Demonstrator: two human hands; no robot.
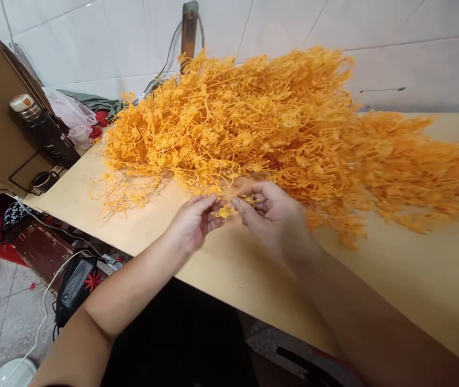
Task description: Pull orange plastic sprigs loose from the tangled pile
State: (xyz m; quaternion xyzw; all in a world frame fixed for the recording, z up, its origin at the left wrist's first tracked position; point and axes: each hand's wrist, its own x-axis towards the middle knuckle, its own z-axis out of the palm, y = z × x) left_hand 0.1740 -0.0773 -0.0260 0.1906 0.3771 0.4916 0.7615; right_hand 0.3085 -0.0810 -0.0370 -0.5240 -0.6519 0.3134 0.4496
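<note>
I pinch a small yellow sprig [226, 211] just in front of the big orange pile [229, 118] — my left hand [197, 217] closed on one end, my right hand [275, 217] gripping the other between thumb and fingers. Below the pile spreads the table [124, 228]; loose strands [122, 192] lie beside its left end — beyond them, a dark flask [48, 131].

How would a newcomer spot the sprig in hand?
On the table is a big orange heap. At its near edge, the left hand and right hand nearly meet. The sprig is the small yellow-orange piece between them, held in fingers, unlike the heap and the loose clump lying to its left.
</note>
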